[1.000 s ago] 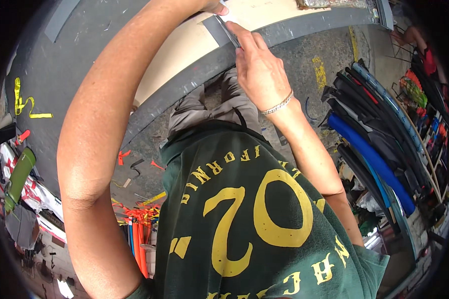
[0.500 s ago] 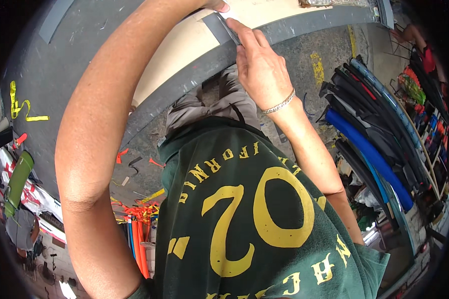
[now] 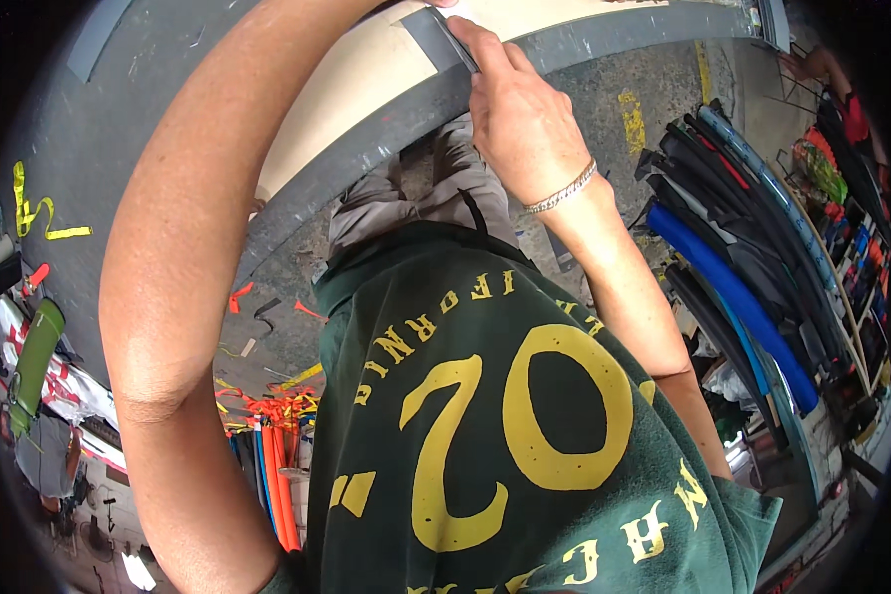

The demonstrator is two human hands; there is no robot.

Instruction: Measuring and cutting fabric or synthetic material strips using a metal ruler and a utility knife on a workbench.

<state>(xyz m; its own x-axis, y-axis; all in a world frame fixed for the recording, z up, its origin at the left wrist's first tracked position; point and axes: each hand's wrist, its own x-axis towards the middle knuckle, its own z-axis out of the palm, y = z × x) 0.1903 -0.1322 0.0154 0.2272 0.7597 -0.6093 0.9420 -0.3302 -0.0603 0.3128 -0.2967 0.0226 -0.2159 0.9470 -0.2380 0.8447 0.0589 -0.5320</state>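
My right hand (image 3: 527, 117), with a chain bracelet at its wrist, is closed on a dark grey strip (image 3: 434, 42) at the near edge of the work table (image 3: 391, 137). Its index finger stretches along the strip and the thumb is tucked below. Beneath the strip lies a pale cream sheet (image 3: 351, 104) with a curved outline. My left arm arches over the table, and only a fingertip of my left hand (image 3: 447, 3) shows at the top edge, close to the strip's far end. The rest of that hand is out of the picture.
Rolls of dark and blue material (image 3: 733, 297) lie stacked on the right. A yellow strap (image 3: 40, 213) rests on the grey surface at left. Orange and blue tubes (image 3: 277, 485) and a green roll (image 3: 38, 366) are at lower left. Another person's arm (image 3: 817, 67) shows at far right.
The table, sheet and strip sit slightly higher in the picture. My left hand has slipped almost wholly past the top edge. My right hand keeps its grip on the strip.
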